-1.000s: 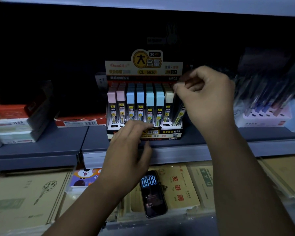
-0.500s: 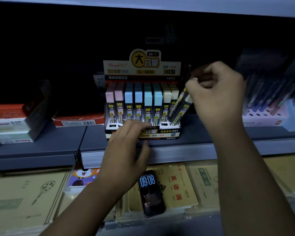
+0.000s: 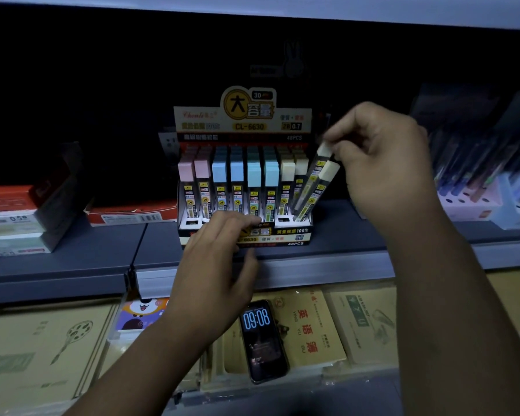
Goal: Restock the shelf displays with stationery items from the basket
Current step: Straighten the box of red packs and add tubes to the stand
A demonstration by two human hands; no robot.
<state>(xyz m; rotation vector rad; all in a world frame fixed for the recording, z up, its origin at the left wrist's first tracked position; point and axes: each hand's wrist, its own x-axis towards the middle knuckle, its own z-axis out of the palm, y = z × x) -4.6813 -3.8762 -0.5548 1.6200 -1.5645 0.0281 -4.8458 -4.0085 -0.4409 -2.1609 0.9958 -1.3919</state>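
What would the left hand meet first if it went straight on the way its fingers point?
Probably the blue tubes in the display box, right beyond the left hand; depth is unclear.

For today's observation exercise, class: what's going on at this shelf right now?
A person is restocking a box of pencil-lead cases on the shelf. The left hand rests on the box's front, steadying it. The right hand pinches the cream cap of a case that leans tilted at the box's right end, its foot down in the box but not yet upright. The other rows stand straight. A phone lies on notebooks below.
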